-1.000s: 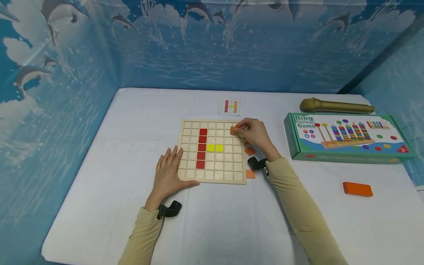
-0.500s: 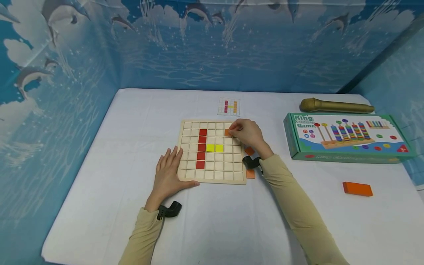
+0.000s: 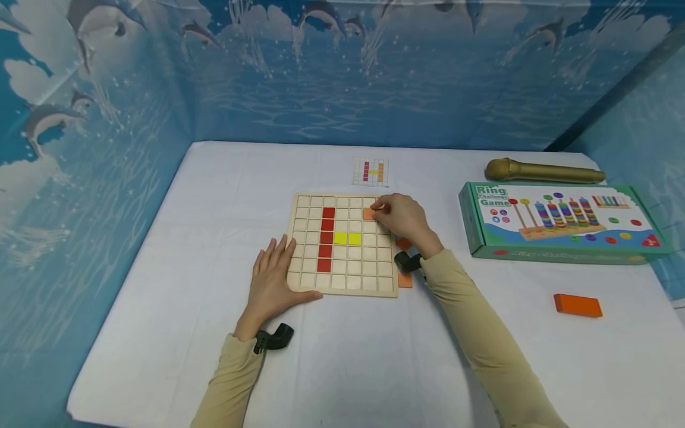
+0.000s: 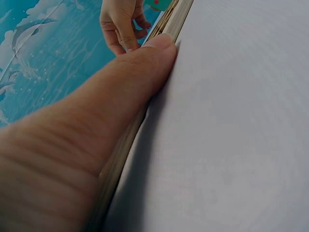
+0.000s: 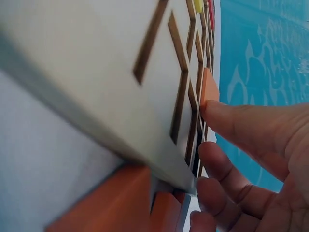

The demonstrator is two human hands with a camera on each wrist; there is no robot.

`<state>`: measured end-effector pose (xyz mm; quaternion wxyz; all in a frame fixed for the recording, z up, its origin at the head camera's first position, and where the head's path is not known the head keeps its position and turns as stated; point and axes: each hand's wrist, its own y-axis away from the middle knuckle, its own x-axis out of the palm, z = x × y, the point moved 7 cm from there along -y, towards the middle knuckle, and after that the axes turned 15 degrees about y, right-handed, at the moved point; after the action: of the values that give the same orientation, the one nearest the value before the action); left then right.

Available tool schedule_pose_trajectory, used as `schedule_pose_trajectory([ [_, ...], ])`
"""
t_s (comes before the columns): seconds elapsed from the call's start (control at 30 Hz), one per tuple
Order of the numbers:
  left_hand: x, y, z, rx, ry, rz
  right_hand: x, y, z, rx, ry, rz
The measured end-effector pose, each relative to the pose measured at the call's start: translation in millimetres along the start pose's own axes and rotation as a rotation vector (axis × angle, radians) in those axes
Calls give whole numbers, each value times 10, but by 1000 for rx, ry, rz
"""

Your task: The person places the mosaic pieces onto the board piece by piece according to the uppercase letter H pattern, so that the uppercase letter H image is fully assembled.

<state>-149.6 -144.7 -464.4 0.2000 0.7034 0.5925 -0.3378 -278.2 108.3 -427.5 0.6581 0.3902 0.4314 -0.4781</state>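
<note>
A wooden grid board point(image 3: 342, 292) lies on the white table, with a column of red tiles point(image 3: 326, 238) and two yellow tiles point(image 3: 347, 239) set in its cells. My left hand point(image 3: 272, 282) rests spread at the board's front left corner. In the left wrist view its thumb point(image 4: 145, 58) lies along the board's edge. Near the board's back right, my right hand point(image 3: 402, 219) pinches an orange tile point(image 3: 368, 213) over a cell. The right wrist view shows that orange tile point(image 5: 208, 87) tilted, with the thumb against it; the index fingertip is hidden.
Loose orange tiles point(image 3: 405, 280) lie along the board's right side, partly hidden by the right wrist. A pattern card point(image 3: 371, 172) lies behind the board. On the right are a green game box point(image 3: 562, 223), a gold microphone point(image 3: 544, 172) and an orange block point(image 3: 578, 305).
My right hand has moved slightly left with the orange tile, one column inward, and then stayed about there. The left hand has not moved.
</note>
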Motion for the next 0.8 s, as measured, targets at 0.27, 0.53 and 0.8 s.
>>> schedule_pose_trajectory([
  [0.27, 7, 1, 12, -5, 1, 12, 5, 19, -1, -3, 42, 3],
  [0.53, 11, -2, 15, -5, -5, 14, 45, 26, -39, -21, -58, 38],
  [0.8, 5, -4, 14, -10, -5, 14, 18, 48, -38, -68, -132, 5],
])
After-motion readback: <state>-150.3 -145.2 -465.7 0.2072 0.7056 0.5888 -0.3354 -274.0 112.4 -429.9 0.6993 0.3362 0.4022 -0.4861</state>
